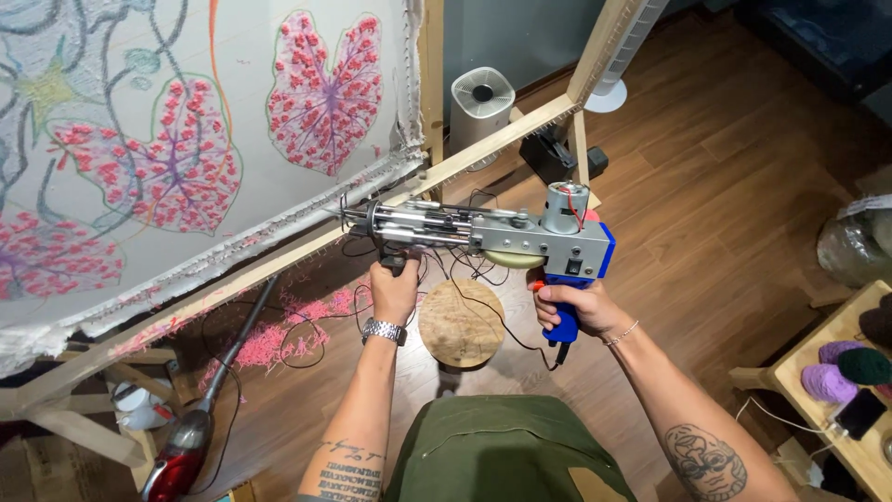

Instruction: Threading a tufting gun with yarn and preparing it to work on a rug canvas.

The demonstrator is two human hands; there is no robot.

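The tufting gun (pixel 492 237) sat in the middle, its needle end pointing to 9 o'clock at the cloth on the frame (pixel 186 139). The left hand (pixel 394 290) had its fingers clamped on the front handle. The right hand (pixel 569 307) had its fingers clamped on the blue grip. The black cord (pixel 483 311) hung loose below, so it might have snagged on the round stool (pixel 462 323). I counted one gun, two hands, one stool, one red vacuum (pixel 186 446) at 7 o'clock, and three yarn balls (pixel 841 364) at 4 o'clock.

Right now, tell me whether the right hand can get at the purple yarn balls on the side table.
Probably not as things stand: the right hand grips the tufting gun handle, and the purple yarn balls lie well off to its right, though open floor lies between.
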